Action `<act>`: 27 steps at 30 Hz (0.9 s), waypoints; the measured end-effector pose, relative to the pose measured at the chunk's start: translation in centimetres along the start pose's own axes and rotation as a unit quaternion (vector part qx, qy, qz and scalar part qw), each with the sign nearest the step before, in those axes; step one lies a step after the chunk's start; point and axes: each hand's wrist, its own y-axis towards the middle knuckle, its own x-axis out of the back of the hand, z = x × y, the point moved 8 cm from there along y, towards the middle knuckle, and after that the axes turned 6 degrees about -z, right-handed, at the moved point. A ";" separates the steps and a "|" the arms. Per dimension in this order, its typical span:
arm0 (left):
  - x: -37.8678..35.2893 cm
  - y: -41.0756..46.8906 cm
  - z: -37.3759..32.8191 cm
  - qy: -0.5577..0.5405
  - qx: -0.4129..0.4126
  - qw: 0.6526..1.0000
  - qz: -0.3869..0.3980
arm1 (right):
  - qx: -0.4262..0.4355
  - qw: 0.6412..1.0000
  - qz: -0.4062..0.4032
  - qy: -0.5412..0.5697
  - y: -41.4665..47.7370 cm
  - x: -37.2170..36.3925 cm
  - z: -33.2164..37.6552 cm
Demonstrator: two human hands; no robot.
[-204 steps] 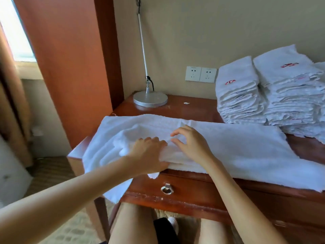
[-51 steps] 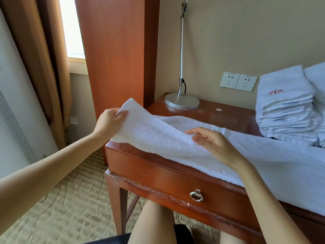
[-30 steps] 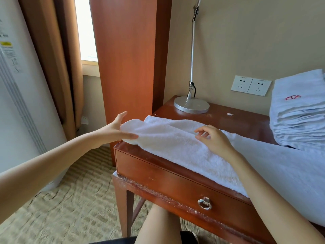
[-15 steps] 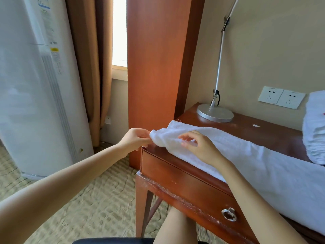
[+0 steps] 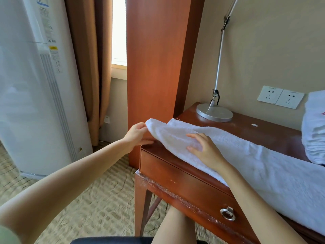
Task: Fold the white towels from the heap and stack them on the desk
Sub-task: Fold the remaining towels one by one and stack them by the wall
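A long white towel (image 5: pixel 255 155) lies folded lengthwise across the wooden desk (image 5: pixel 175 166), running from the desk's left corner to the right edge of the view. My left hand (image 5: pixel 136 136) holds the towel's left end just past the desk corner, lifting it slightly, with its fingers under the cloth and the thumb near the top edge. My right hand (image 5: pixel 204 149) rests on the towel a little to the right, fingers spread and bent on the cloth. A stack of folded white towels (image 5: pixel 314 131) stands at the far right, mostly cut off.
A silver desk lamp (image 5: pixel 214 112) stands at the back of the desk below wall sockets (image 5: pixel 280 97). A wooden panel (image 5: pixel 154 67), a curtain and a white floor-standing air conditioner (image 5: pixel 35 95) are to the left. My knee sits under the drawer with its ring pull (image 5: pixel 227 213).
The view has swung left, pushing the towel stack almost out of sight. My left hand has slid to the towel's end and raised it; my right hand followed leftward along the cloth.
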 end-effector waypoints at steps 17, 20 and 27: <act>0.9 3.5 -1.9 0.179 -0.017 0.981 -0.078 | 0.006 0.971 0.175 -0.161 -1.0 -2.8 -0.6; -0.3 3.6 -2.8 0.206 -0.066 0.972 -0.092 | 0.010 0.981 0.155 -0.120 -1.4 -1.9 -0.2; 2.6 3.0 1.3 0.211 0.014 0.977 -0.033 | -0.066 0.988 0.035 -0.138 -0.5 2.8 -3.9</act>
